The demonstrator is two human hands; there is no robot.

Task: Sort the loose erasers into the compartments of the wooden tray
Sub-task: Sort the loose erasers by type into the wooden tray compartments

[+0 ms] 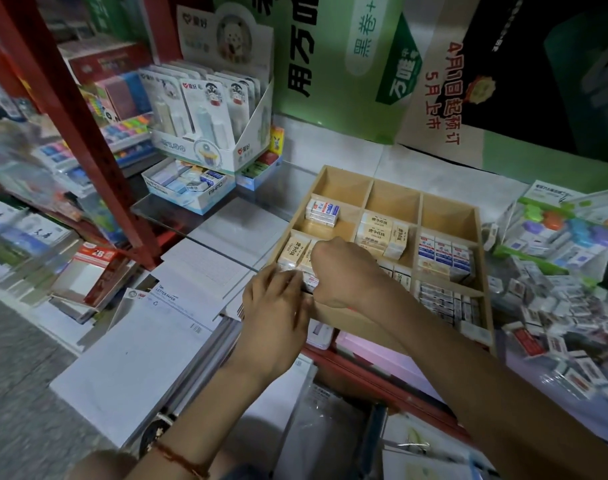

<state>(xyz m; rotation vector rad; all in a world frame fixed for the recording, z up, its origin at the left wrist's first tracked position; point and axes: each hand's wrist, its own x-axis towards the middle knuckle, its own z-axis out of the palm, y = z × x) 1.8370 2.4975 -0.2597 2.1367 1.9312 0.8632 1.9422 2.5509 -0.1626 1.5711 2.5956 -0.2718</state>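
The left hand [278, 306] and right hand [344, 271] meet over the near-left compartment of the wooden tray [340, 188], beside cream erasers [293, 252]. A small eraser [310, 281] shows between them. The blur hides which hand grips it. Loose erasers [555, 323] are piled just right of the tray.

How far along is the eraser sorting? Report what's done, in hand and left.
Done: several wooden tray compartments hold packed erasers, like the cream erasers. In hand: left hand and right hand meet at the near-left compartment; grip unclear. Left: three far compartments stand bare, and a loose pile of erasers lies right of the tray.
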